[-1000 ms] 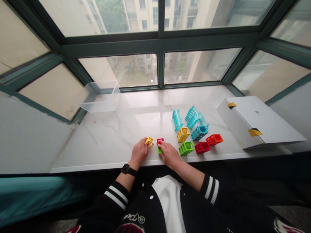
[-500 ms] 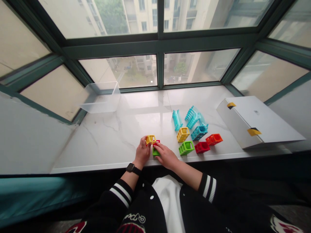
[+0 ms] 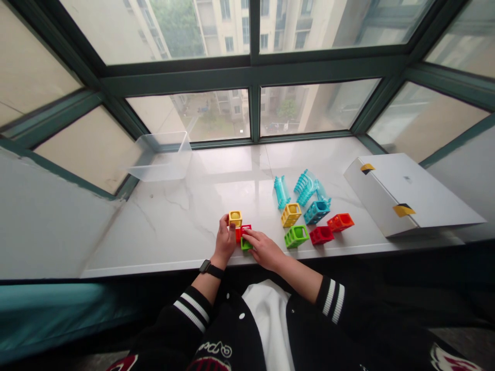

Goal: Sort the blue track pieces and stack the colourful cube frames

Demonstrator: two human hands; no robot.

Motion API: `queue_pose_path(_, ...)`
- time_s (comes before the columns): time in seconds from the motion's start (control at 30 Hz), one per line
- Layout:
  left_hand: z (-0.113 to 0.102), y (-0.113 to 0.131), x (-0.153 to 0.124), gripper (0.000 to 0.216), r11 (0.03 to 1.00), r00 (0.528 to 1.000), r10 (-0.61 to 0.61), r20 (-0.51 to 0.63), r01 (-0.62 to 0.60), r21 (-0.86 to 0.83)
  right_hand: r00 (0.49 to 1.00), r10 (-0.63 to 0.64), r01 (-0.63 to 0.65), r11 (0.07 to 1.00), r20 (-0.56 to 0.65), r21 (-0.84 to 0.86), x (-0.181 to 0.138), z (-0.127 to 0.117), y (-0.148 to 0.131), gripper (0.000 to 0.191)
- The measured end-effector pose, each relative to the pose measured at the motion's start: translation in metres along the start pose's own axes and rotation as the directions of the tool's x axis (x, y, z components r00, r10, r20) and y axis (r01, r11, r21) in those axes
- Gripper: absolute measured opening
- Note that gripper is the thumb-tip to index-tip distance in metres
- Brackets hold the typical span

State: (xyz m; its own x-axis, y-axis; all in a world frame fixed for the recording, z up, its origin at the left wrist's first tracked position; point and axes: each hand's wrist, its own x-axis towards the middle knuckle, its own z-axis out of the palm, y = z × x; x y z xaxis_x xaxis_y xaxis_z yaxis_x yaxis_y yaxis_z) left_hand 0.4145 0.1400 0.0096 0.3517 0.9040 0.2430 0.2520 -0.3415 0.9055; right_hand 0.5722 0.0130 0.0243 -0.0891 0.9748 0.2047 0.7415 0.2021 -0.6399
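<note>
A yellow toy block with a round opening sits in the grip of my left hand, its fingers wrapped round the block's left and near sides. Just right of it, a red block and a green block stand close together near the sill's front edge. My right hand has its fingers closed over the green block and the red piece behind it, partly hiding both. Whether the yellow block touches the red one I cannot tell.
Right of my hands stand more blocks: yellow, green, blue, red and orange. Behind them lie clear blue track pieces. A clear plastic bin is at back left, a white box at right.
My left hand has shifted slightly left and away from me with the yellow block, showing more of the red block below. The right hand has moved slightly left with the green block.
</note>
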Motion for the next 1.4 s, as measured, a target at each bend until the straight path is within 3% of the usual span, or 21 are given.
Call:
queue_pose_path(0.13,-0.011,0.013,0.005,0.055,0.997,0.999,-0.037,-0.033,0.035,-0.072,0.998,0.002,-0.001,1.000,-0.058,0.012,0.000,-0.013,-0.010,0.062)
queue_pose_path(0.27,-0.018,0.032,0.004,0.052,0.991,0.999,-0.022,-0.046,0.016,-0.132,0.980,0.042,-0.023,0.995,-0.196,0.094,0.002,-0.033,-0.028,0.053)
queue_pose_path(0.4,-0.019,0.056,-0.004,0.050,0.991,0.999,0.032,0.039,-0.027,-0.133,0.943,0.100,-0.018,0.968,-0.317,0.249,0.004,-0.055,-0.046,0.047)
queue_pose_path(0.6,-0.016,0.090,-0.009,0.048,0.976,0.968,0.193,0.162,-0.173,-0.129,0.918,0.148,0.030,0.899,-0.367,0.437,0.005,-0.077,-0.060,0.062)
queue_pose_path(0.77,-0.016,0.103,-0.007,0.049,0.960,0.941,0.279,0.193,-0.269,-0.079,0.900,0.160,0.028,0.908,-0.406,0.418,0.003,-0.088,-0.057,0.051)
queue_pose_path(1.07,-0.004,0.101,-0.014,0.051,0.966,0.962,0.114,0.247,-0.050,-0.253,0.924,0.061,0.018,0.979,-0.377,0.202,-0.004,-0.110,-0.057,0.050)
queue_pose_path(1.4,0.010,0.112,-0.008,0.050,0.989,0.955,0.092,0.282,-0.055,-0.135,0.940,0.051,-0.030,0.997,-0.338,0.067,-0.007,-0.135,-0.052,0.059)
